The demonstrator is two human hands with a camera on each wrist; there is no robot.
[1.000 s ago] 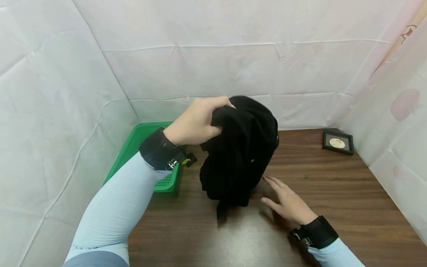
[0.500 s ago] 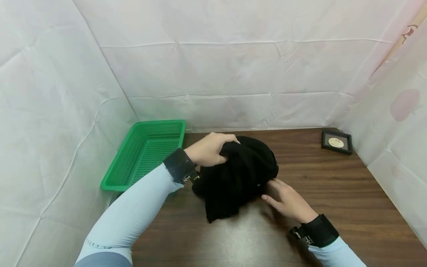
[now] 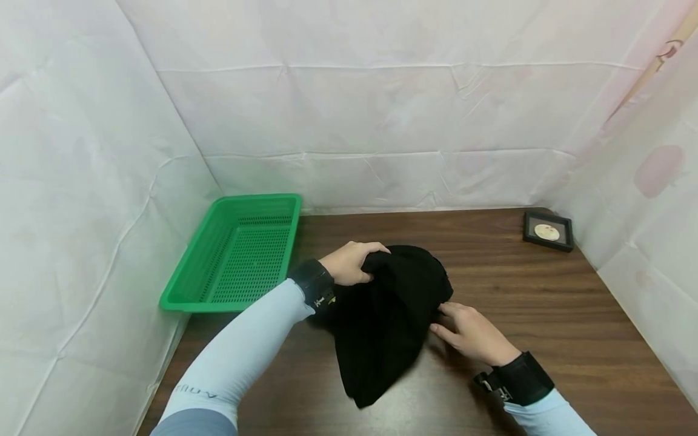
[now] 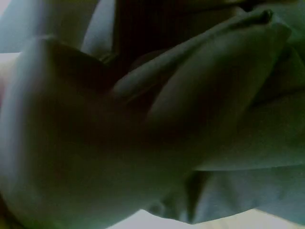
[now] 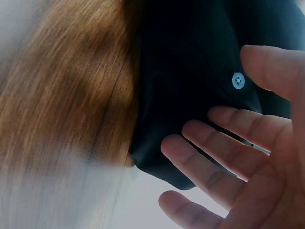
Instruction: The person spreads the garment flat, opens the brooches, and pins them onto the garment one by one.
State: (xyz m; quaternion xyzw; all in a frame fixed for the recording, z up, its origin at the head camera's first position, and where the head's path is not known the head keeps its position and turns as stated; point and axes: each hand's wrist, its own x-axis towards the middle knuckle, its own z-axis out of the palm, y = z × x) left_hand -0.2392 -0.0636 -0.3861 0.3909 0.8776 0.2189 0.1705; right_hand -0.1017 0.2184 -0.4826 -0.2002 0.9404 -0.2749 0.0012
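Left hand (image 3: pixel 351 263) is gripping a bunched fold at the top-left of the black garment (image 3: pixel 389 315), fingers curled over the fabric. Left wrist view is showing only that clenched hand (image 4: pixel 95 143) up close against dark cloth (image 4: pixel 238 119), too dim for more detail. Right hand (image 3: pixel 471 333) is lying relaxed with fingers extended, fingertips touching the garment's right edge. Right wrist view is showing what the head view isn't: the fingers (image 5: pixel 224 157) spread against the cloth (image 5: pixel 190 86), not pinching it, plus a small pale button (image 5: pixel 238 80) on the fabric. Garment is sitting crumpled on the table (image 3: pixel 545 315), roughly centre, between both hands. Only the head view is picking up the green basket (image 3: pixel 240 254) just left of the left hand at the table's edge, and a small dark frame (image 3: pixel 548 231) at the far right corner, well apart.
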